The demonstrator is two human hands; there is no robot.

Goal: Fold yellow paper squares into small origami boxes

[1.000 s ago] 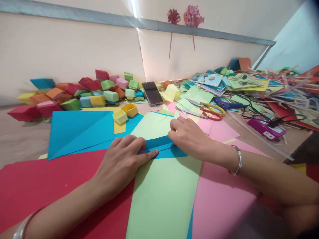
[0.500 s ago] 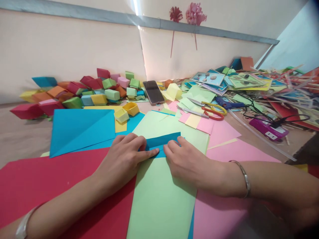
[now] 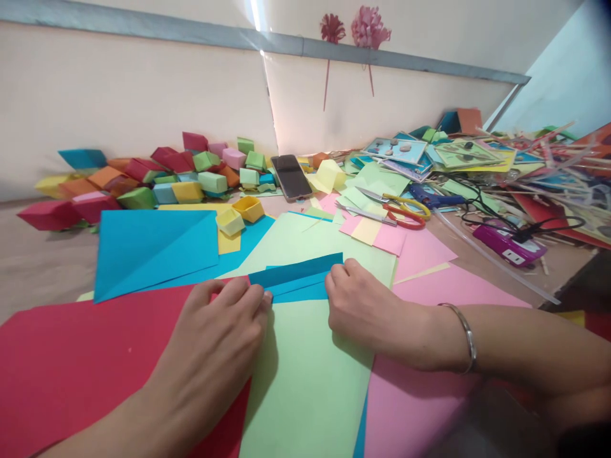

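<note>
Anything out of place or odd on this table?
Mostly clutter: a phone lies tilted among folded paper boxes, open scissors sit on loose sheets. Both hands press a folded blue strip; no damage visible.

Two hands were on the paper — the left hand and the right hand. One phone lay there, one pair of scissors, two paper flowers on the wall — and two small open yellow boxes.

Left hand palm down, fingers curled forward, right hand knuckles up, fingertips apparently pinching
</note>
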